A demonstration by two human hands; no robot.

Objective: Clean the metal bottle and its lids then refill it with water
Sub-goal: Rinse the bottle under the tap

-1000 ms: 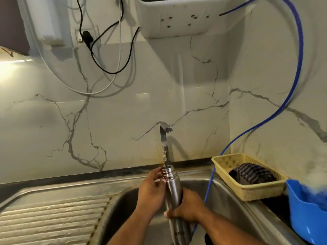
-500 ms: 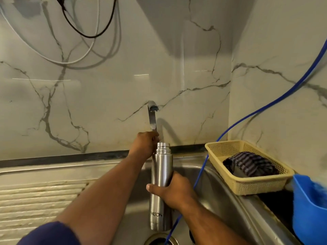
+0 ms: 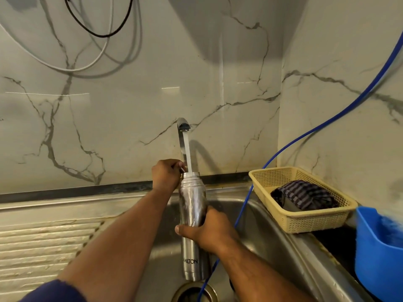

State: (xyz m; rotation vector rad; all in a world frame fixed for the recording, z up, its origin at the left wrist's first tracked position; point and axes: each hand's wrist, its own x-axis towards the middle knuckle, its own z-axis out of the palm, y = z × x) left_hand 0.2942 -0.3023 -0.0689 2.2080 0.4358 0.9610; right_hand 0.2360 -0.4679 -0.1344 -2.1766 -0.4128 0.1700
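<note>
My right hand (image 3: 209, 233) grips the bottle (image 3: 193, 201), my left hand (image 3: 166, 174) clasps the tap (image 3: 182, 127). I'd hold the mouth square under the stream (image 3: 187, 153).

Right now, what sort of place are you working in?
Probably a home kitchen, at the sink: a steel sink with a ribbed drainboard, a tap running water into the metal bottle, and a marble-look wall behind.

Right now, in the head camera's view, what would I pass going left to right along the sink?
Ridged draining board → left hand gripping the tap handle → metal bottle under the running water → yellow basket holding a striped cloth → blue tub at the right edge.
</note>
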